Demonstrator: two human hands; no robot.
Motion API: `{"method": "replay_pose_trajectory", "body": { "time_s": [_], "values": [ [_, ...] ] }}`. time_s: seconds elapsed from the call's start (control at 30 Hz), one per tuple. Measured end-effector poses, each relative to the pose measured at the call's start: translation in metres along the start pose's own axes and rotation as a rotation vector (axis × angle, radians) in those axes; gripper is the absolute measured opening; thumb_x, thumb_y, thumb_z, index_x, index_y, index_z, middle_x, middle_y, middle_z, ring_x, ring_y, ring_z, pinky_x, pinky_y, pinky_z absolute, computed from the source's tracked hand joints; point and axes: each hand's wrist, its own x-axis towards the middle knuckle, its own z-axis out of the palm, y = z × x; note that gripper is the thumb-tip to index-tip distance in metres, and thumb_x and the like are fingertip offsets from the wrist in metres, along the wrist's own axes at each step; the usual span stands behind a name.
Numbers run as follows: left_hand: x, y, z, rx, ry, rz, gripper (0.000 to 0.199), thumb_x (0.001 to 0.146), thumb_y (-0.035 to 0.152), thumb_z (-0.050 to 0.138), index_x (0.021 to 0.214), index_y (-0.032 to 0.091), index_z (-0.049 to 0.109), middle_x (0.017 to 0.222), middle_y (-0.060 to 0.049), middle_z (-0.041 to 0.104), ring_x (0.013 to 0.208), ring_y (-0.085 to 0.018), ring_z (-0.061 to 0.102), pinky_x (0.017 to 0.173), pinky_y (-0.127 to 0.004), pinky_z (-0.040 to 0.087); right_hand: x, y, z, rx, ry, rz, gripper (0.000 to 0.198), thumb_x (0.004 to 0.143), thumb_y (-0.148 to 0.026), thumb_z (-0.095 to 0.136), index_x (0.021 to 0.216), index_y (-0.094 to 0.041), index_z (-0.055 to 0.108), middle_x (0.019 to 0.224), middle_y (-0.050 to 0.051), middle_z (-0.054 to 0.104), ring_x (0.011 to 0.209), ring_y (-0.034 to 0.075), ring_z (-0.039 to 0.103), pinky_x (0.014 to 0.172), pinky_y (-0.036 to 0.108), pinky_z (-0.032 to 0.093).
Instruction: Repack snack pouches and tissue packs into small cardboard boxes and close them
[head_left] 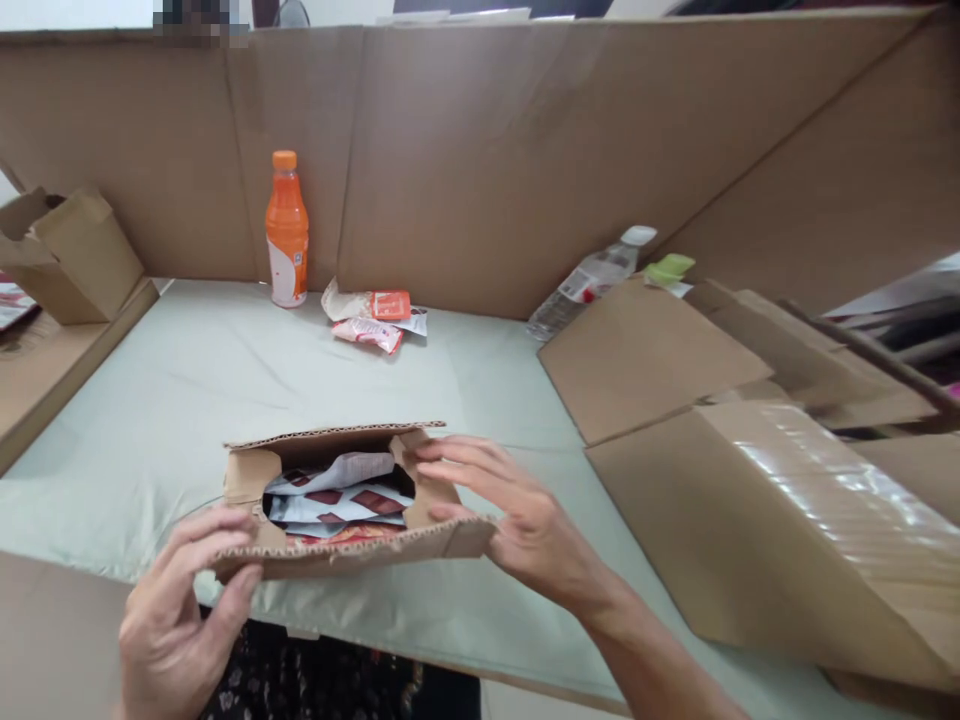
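A small cardboard box (352, 562) stands at the near edge of the table with its top flaps up. Inside it lie several flat packets (341, 505), pale with dark red diamonds, and a red one shows below them. My left hand (184, 600) pinches the near left corner of the box, thumb outside and fingers over the side flap. At the right end, my right hand (517, 510) has its fingers laid over the side flap and holds that end of the box. The lower parts of the packets are hidden.
An orange bottle (287, 235) stands at the back beside crumpled snack wrappers (371, 318). A clear plastic bottle (585, 285) leans behind a large open carton (712, 530) on the right. Another small carton (90, 255) is at left. A tall cardboard wall (450, 160) borders the table (247, 375).
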Motion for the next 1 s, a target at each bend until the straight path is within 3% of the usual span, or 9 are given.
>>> {"method": "replay_pose_trajectory", "body": {
  "time_s": [0.13,0.2,0.3,0.4,0.53,0.6,0.73,0.87,1.0],
  "values": [
    [0.001,-0.005,0.015,0.086,0.111,-0.11,0.047,0.09,0.017,0.073,0.135,0.026,0.061,0.135,-0.008,0.062,0.128,-0.023,0.06,0.113,-0.04,0.05,0.005,-0.005,-0.011,0.0,0.284,0.113,0.038,0.101,-0.026,0.057,0.138,-0.03,0.062,0.139,0.011,0.066,0.127,0.027,0.064,0.102,0.046,0.057],
    [0.001,-0.008,0.019,0.122,0.109,-0.131,0.059,0.091,0.022,0.073,0.145,0.029,0.053,0.149,-0.01,0.053,0.138,-0.028,0.053,0.118,-0.05,0.044,0.011,-0.009,-0.014,-0.002,0.297,0.112,0.048,0.104,-0.033,0.05,0.152,-0.031,0.048,0.154,0.012,0.053,0.14,0.029,0.053,0.107,0.05,0.053],
    [-0.001,-0.011,0.019,0.146,0.1,-0.138,0.063,0.093,0.025,0.071,0.151,0.032,0.047,0.16,-0.012,0.042,0.145,-0.032,0.046,0.118,-0.058,0.042,0.015,-0.01,-0.008,-0.038,0.058,-0.035,0.052,0.108,-0.044,0.038,0.157,-0.027,0.045,0.155,0.014,0.054,0.144,0.031,0.05,0.113,0.053,0.047],
    [-0.003,-0.014,0.015,0.197,0.026,-0.086,0.04,0.097,0.023,0.064,0.136,0.031,0.062,0.156,-0.009,0.048,0.138,-0.03,0.053,0.11,-0.054,0.051,0.005,-0.005,0.006,-0.092,-0.145,-0.162,0.056,0.108,-0.049,0.034,0.153,-0.022,0.051,0.146,0.017,0.062,0.14,0.031,0.055,0.111,0.052,0.047],
    [-0.001,-0.019,0.011,0.201,-0.046,-0.026,0.027,0.099,0.019,0.057,0.123,0.027,0.068,0.147,-0.009,0.059,0.129,-0.027,0.06,0.101,-0.05,0.057,-0.011,-0.001,0.01,-0.121,-0.195,-0.194,0.064,0.106,-0.055,0.039,0.159,-0.02,0.041,0.156,0.016,0.052,0.147,0.031,0.045,0.112,0.051,0.047],
    [0.0,-0.023,0.011,0.193,-0.031,-0.021,0.027,0.098,0.019,0.059,0.122,0.026,0.069,0.146,-0.009,0.059,0.128,-0.027,0.061,0.101,-0.049,0.057,-0.008,-0.003,0.002,-0.162,-0.233,-0.216,0.059,0.105,-0.053,0.044,0.156,-0.023,0.046,0.159,0.015,0.049,0.149,0.031,0.043,0.112,0.052,0.046],
    [0.004,-0.031,0.01,0.159,-0.019,-0.017,0.026,0.096,0.019,0.061,0.118,0.026,0.072,0.146,-0.008,0.06,0.123,-0.025,0.063,0.101,-0.046,0.056,0.02,-0.015,-0.012,-0.258,-0.364,-0.222,0.05,0.101,-0.05,0.057,0.145,-0.029,0.06,0.161,0.016,0.044,0.15,0.035,0.038,0.115,0.057,0.039],
    [0.006,-0.039,0.01,0.136,0.006,-0.025,0.025,0.095,0.021,0.062,0.116,0.028,0.074,0.143,-0.005,0.061,0.119,-0.023,0.063,0.104,-0.043,0.054,0.053,-0.018,-0.008,-0.211,-0.519,-0.277,0.066,0.089,-0.066,0.067,0.146,-0.032,0.06,0.162,0.016,0.042,0.151,0.037,0.032,0.119,0.063,0.027],
    [0.005,-0.041,0.009,0.14,0.005,-0.04,0.024,0.095,0.024,0.062,0.115,0.03,0.075,0.143,-0.003,0.062,0.12,-0.024,0.063,0.111,-0.046,0.051,0.061,-0.013,-0.001,-0.176,-0.553,-0.331,0.072,0.086,-0.069,0.068,0.147,-0.033,0.059,0.162,0.016,0.041,0.151,0.034,0.031,0.119,0.059,0.026]
  ]
}}
